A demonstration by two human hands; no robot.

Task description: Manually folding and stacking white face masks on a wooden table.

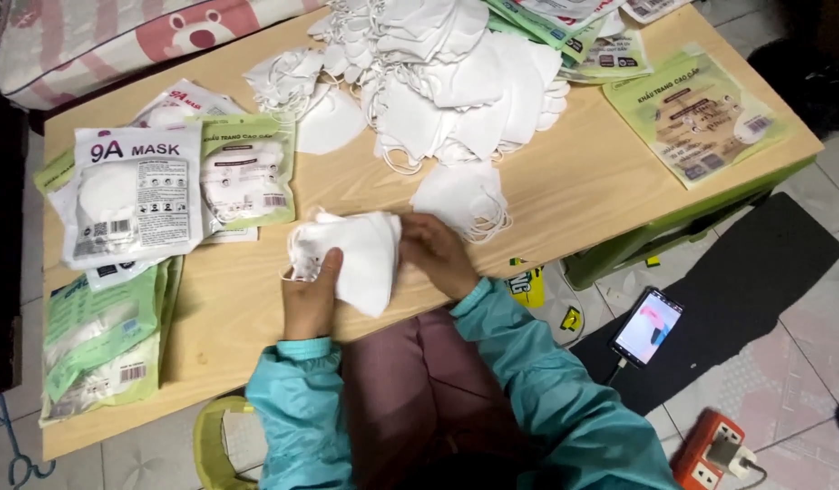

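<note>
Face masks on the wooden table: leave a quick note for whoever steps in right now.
Left hand and right hand both grip a small stack of white masks over the table edge.
Loose mask pile lies at the far centre; one single mask sits just beyond the right hand.
Filled mask packets lie stacked at left; flat green pouches at far right.
The held stack is not in any pouch.

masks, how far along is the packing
Done: filled packs lie stacked at the table's left, more nearer the edge. In hand: the left hand and right hand both grip a small stack of white masks. Left: a big loose pile at the far side, and flat green pouches at the right that look empty.
</note>
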